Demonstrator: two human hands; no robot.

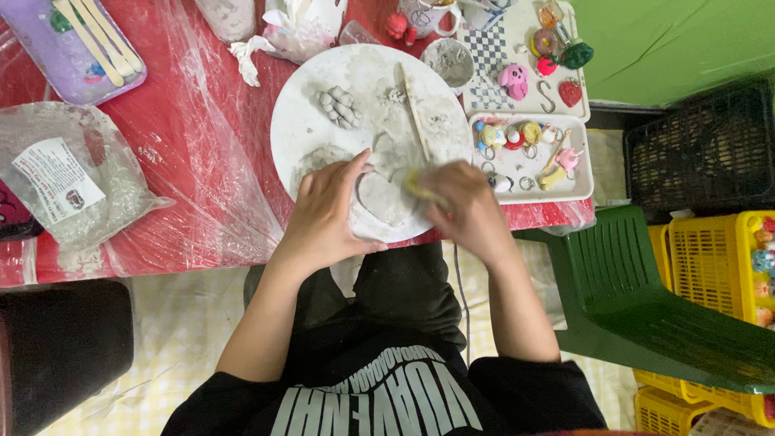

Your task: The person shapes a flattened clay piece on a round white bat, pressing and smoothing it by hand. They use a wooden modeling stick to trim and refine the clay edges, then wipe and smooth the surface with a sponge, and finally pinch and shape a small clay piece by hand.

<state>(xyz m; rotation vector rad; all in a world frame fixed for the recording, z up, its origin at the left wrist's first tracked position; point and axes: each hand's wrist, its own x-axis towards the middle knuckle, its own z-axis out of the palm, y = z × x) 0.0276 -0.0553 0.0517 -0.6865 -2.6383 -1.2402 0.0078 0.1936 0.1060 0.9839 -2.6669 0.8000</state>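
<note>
Green chair (646, 299), yellow crates (710, 258).

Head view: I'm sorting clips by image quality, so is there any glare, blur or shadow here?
Head view: even, soft light; glare streaks on the plastic sheet over the red table; right hand slightly motion-blurred over the white round board; left hand sharp; only faint shadows under both hands.

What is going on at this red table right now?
A person sits at the red table, working grey clay on a round white board. The left hand steadies a flat clay piece, while the right hand presses a small yellowish sponge against it. A wooden stick and a small clay hand shape lie on the board. Trays of colourful charms sit beside it.
</note>
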